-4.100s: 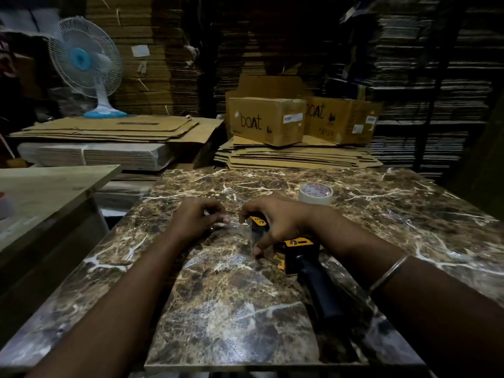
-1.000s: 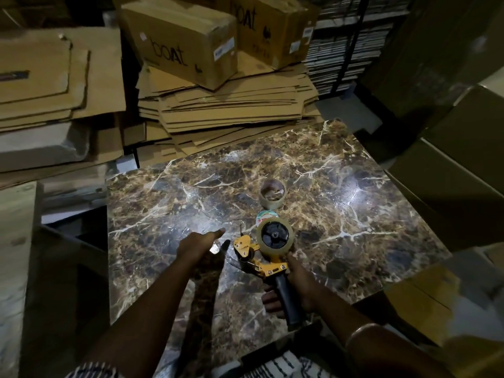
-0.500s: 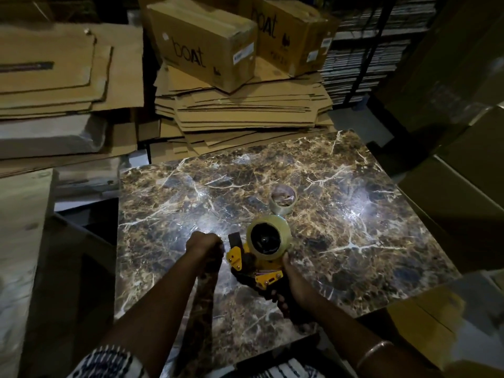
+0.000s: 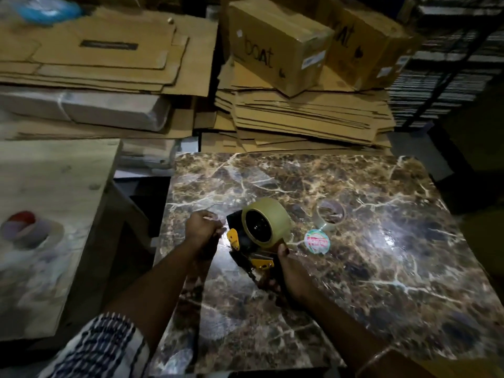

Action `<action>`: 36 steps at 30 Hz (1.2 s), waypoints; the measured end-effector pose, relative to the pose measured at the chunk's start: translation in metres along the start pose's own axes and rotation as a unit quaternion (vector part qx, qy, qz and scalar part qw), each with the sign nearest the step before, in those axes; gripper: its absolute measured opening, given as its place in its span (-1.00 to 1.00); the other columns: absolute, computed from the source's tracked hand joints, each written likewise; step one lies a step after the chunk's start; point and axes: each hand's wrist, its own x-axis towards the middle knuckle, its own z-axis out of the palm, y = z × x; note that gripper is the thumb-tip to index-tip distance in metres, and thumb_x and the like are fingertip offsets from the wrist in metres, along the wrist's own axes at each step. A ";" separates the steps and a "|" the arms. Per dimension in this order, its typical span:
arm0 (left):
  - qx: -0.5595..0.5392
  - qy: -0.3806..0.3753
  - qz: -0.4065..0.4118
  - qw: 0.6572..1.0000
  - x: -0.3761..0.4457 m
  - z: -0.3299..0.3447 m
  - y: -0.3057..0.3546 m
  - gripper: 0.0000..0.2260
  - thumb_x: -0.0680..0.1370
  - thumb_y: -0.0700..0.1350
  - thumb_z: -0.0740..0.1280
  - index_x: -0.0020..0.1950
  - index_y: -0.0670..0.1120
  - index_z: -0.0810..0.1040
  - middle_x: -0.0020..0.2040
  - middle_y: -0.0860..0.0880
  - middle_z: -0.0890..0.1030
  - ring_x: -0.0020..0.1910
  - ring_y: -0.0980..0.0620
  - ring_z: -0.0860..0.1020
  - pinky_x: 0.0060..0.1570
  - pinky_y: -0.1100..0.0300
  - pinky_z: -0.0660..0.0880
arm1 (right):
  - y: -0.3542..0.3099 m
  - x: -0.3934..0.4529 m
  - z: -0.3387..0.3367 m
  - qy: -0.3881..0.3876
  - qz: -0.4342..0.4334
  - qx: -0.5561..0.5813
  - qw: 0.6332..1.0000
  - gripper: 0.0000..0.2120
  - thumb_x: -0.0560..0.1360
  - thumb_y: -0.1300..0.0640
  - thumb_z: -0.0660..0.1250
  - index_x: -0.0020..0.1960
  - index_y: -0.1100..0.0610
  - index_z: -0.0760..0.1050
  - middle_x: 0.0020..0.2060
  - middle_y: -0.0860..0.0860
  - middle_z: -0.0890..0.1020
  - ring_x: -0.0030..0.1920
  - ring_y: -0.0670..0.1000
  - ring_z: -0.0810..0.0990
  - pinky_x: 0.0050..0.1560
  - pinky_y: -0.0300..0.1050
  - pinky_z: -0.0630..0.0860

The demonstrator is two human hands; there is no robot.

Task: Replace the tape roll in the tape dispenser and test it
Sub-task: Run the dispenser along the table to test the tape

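A yellow and black tape dispenser (image 4: 252, 249) is held above the marble table (image 4: 381, 268), and a tan tape roll (image 4: 267, 223) sits on its hub. My right hand (image 4: 290, 274) grips the dispenser's black handle from below. My left hand (image 4: 203, 227) is curled just left of the dispenser's front and pinches the clear end of the tape. A nearly used-up tape roll (image 4: 330, 214) lies flat on the table to the right. A round printed label disc (image 4: 317, 241) lies in front of it.
Stacks of flat cardboard (image 4: 300, 118) and two "boat" cartons (image 4: 275, 45) stand behind the table. A wooden table (image 4: 49, 214) at the left carries a red and white tape roll (image 4: 24, 226). Dark shelving (image 4: 450, 64) stands at the right.
The view has swung so the table sits more to the right. The dispenser has tilted up a little in my right hand, and my left hand stays curled at its front.
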 end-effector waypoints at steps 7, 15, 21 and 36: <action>0.307 0.056 0.110 0.944 0.040 -0.035 -0.028 -0.96 0.44 -0.17 0.38 -0.18 -0.08 0.54 -0.17 -0.17 0.66 -0.12 -0.19 0.62 -0.26 0.18 0.29 | -0.017 0.014 0.042 -0.065 -0.057 -0.084 0.993 -0.03 0.32 -0.65 -0.15 -0.28 0.20 0.59 -0.45 0.11 0.60 -0.43 0.08 0.55 -0.27 -0.01 0.44; 0.233 0.018 0.211 0.949 0.029 -0.051 -0.064 -0.68 0.46 0.09 0.42 0.15 -0.01 0.57 0.13 -0.05 0.38 0.03 -0.07 0.54 -0.07 0.08 0.51 | -0.007 0.015 0.051 -0.043 -0.063 -0.141 0.987 -0.04 0.15 -0.72 -0.25 -0.45 0.10 0.48 -0.49 0.05 0.57 -0.39 0.10 0.58 -0.11 0.08 0.58; 0.228 0.046 0.248 0.940 0.024 -0.046 -0.070 -0.65 0.52 0.13 0.34 0.28 0.08 0.52 0.17 -0.01 0.34 0.06 -0.03 0.48 -0.05 0.03 0.55 | -0.017 0.014 0.054 -0.032 -0.040 -0.204 0.978 -0.11 0.51 -0.44 -0.21 -0.05 0.20 0.66 -0.24 0.10 0.65 -0.26 0.05 0.58 -0.22 -0.20 0.40; 0.313 0.038 0.240 0.918 0.038 -0.034 -0.076 -0.87 0.48 -0.18 0.45 -0.01 -0.07 0.74 -0.09 0.01 0.53 -0.13 -0.03 0.55 -0.17 0.13 0.51 | 0.005 -0.026 0.023 0.012 -0.091 -0.261 0.961 -0.20 0.45 -0.51 -0.14 -0.26 0.13 0.52 -0.43 0.05 0.59 -0.36 0.07 0.59 -0.31 -0.09 0.44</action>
